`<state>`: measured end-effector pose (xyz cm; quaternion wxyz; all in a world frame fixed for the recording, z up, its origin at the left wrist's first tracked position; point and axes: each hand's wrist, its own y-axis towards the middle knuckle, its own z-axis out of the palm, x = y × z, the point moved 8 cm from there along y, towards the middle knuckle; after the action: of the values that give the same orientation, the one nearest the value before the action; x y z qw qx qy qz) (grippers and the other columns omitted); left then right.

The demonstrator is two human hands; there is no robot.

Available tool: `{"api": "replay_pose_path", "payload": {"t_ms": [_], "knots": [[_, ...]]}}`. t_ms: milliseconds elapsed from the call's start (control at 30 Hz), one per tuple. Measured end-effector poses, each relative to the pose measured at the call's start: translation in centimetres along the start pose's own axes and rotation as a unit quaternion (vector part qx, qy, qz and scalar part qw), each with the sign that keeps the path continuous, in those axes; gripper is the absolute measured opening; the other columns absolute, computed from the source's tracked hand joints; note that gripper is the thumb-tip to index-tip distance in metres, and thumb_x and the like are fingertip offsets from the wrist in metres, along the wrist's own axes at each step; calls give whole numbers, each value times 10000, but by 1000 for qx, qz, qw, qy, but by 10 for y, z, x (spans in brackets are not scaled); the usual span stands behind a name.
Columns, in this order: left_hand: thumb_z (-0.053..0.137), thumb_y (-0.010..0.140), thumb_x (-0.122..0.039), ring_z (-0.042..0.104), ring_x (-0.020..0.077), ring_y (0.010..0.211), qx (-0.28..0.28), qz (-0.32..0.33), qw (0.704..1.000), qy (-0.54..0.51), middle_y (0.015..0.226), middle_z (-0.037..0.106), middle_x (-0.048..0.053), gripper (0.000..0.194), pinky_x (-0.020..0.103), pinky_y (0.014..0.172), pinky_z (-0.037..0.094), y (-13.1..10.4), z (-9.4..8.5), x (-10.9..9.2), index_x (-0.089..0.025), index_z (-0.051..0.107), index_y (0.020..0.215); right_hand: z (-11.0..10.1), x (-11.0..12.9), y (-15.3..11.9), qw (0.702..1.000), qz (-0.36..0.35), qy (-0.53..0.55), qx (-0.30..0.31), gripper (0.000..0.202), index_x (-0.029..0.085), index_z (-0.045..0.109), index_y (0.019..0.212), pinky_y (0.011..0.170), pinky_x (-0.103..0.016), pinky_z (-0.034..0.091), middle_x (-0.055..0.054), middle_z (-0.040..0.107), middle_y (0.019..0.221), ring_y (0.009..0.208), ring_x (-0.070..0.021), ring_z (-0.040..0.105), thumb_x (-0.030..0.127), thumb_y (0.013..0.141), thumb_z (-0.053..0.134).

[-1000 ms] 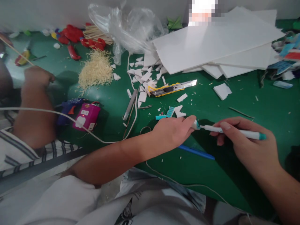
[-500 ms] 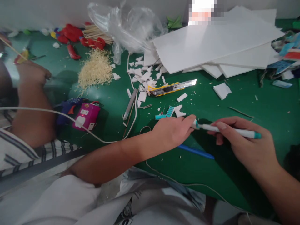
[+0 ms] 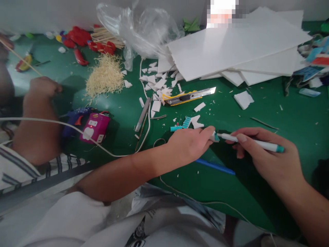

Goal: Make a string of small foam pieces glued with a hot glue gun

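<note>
Between the thumb and fingers of my left hand is a small white foam piece with teal colouring on its end; most of it is hidden by the hand. My right hand is closed round a white marker with a teal end, its tip pointing left at the foam piece and touching or almost touching it. Just behind my left hand lie a teal-striped foam piece, a teal cap and a notched white foam scrap. A blue stick-like thing lies below my left hand, partly covered.
A yellow utility knife lies with its blade out beyond my hands. White foam sheets are stacked at the back. A white cord runs from a magenta power adapter. At left, a co-worker's hand rests near a stick.
The marker has shifted very slightly left in my right hand, with its tip closer to the foam piece. The co-worker's hand at left has moved down and to the right.
</note>
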<state>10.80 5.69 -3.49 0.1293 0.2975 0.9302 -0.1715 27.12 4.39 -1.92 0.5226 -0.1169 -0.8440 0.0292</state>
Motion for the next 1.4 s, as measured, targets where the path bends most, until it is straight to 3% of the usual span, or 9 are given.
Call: {"api": "replay_pose_path", "payload": {"t_ms": [500, 1400], "knots": [[471, 1052, -348, 749, 217, 897, -6, 7, 1000, -8, 1062, 773, 27, 324, 294, 618, 504, -1, 0, 0, -211, 536, 1338, 2, 2, 1, 1000, -4, -15, 8, 208, 256, 713, 691, 440, -272, 458, 15, 626, 500, 458, -152, 579, 447, 770, 691], [457, 1053, -342, 750, 219, 906, -3, 9, 1000, -11, 1075, 774, 30, 315, 287, 611, 492, 0, 0, -1, -210, 534, 1328, -2, 5, 1, 1000, -3, -19, -21, 235, 241, 726, 717, 475, -290, 500, 2, 629, 505, 484, -168, 604, 472, 747, 700]]}}
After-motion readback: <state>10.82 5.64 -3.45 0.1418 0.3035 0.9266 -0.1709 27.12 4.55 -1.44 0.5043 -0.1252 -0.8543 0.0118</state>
